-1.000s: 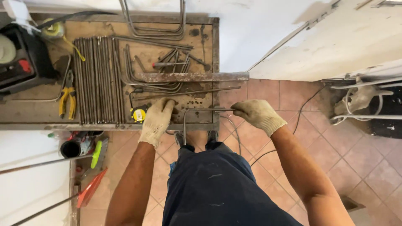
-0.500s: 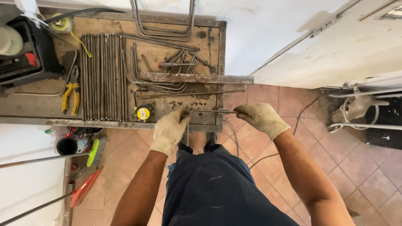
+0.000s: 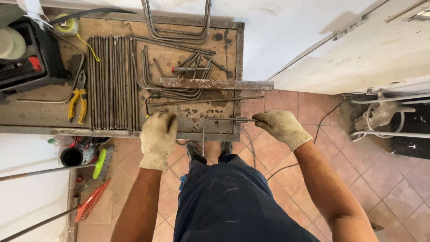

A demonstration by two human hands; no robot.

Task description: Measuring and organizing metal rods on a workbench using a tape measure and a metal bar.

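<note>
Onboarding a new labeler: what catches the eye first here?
Two gloved hands at the workbench front edge: the right hand grips a bent rod, the left hand presses flat on the bench. Next, the row of straight rods at left, yellow pliers beside it.

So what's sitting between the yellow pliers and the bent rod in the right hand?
In the head view, a row of straight steel rods and the gloved left hand lie between the yellow pliers and bent rod held by the right hand.

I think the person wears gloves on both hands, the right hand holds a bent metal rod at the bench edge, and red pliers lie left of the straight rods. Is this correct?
Not quite: the pliers have yellow handles, not red, as the head view shows. The rest holds: both hands are gloved, the right hand holds the bent metal rod at the bench edge, and the pliers lie left of the straight rods.
</note>
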